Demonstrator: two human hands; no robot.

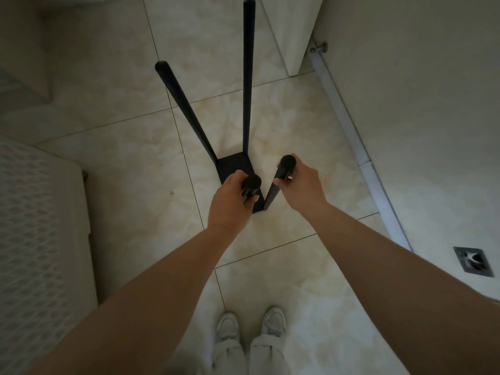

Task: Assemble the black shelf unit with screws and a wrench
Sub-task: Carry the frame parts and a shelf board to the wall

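The black shelf unit stands on the tiled floor: a black base panel (234, 165) with several upright black poles rising toward me. My left hand (230, 201) grips the top of the near left pole (251, 182). My right hand (303, 182) grips the near right pole (280, 175) just below its top, and a small silvery piece (289, 177) shows at its fingertips. The far left pole (184, 106) and the far right pole (247, 71) stand free. No wrench is visible.
A patterned mattress or cushion (38, 239) fills the left side. A white wall panel with a baseboard (349, 125) runs down the right, with a floor drain (472, 261) near it. My white shoes (251, 324) are at the bottom.
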